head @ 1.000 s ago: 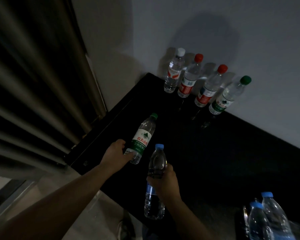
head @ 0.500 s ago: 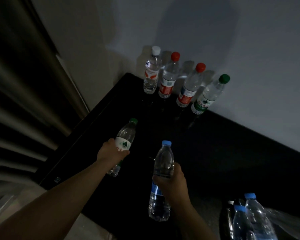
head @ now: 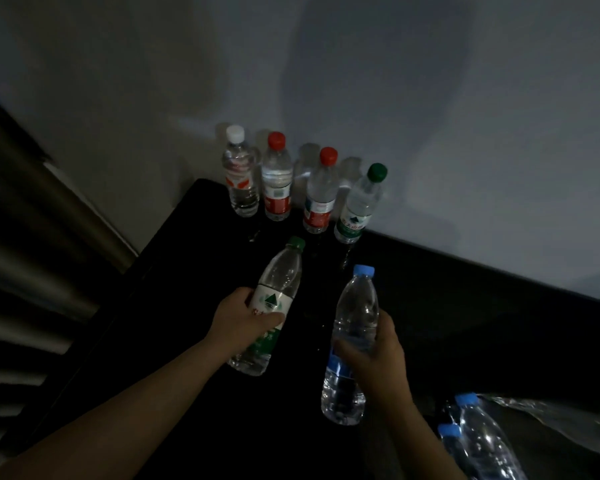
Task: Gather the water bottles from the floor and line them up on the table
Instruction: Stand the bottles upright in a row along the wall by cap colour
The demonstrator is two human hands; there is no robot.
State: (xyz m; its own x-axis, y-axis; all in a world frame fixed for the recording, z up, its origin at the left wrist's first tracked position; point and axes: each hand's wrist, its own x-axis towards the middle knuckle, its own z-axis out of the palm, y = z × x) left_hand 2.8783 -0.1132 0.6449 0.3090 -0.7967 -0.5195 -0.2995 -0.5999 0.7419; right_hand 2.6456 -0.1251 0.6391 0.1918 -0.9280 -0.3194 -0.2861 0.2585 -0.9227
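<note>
The left grip [head: 243, 320] is closed around the label of a green-capped bottle [head: 281, 278], and the right grip [head: 378, 355] is closed around the middle of a blue-capped bottle [head: 355, 313]. Both bottles are above the dark bench [head: 465, 306], a little tilted. I judge them filled, so rather heavy, with thin walls that give under a squeeze and a smooth skin. The waist is the safe place to take hold (not the cap). Beyond both grips, a row of four bottles [head: 321, 192] stands upright against the wall [head: 430, 133]. Ahead of the right grip, past the last bottle of the row, the bench is open along the wall. The bench edge runs to the left of the left grip. Behind the right grip, near the wrist, two more blue-capped bottles [head: 482, 441] are close together.
</note>
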